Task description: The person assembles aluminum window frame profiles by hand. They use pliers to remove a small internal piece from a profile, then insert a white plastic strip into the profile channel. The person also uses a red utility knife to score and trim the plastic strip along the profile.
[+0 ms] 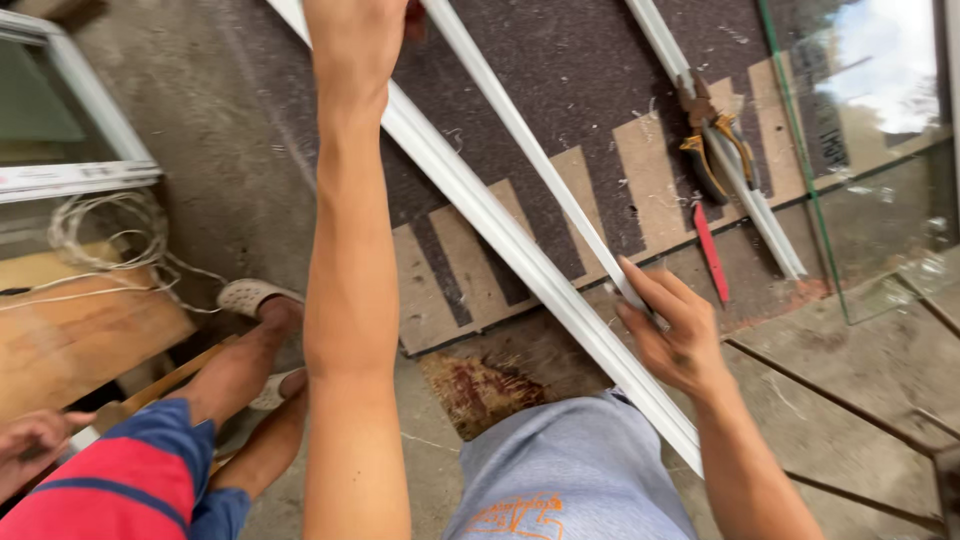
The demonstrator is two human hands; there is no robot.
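Pinching the thin white strip (560,190) near its lower end with my right hand (675,335), fingers closed on it beside the wider white profile (520,260); left hand (350,40) reaches up-profile, grip unreadable—keep strip parallel, judging alignment.

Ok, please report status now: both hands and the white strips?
Right hand pinching thin white plastic strip. Left hand extended up, grip unclear. Wide white plastic profile alongside. Orange-handled pliers, red pencil lie apart.

The left arm stretches straight forward, its left hand (352,35) partly cut off at the top edge. The right hand (672,330) is curled, fingers pinching closed.
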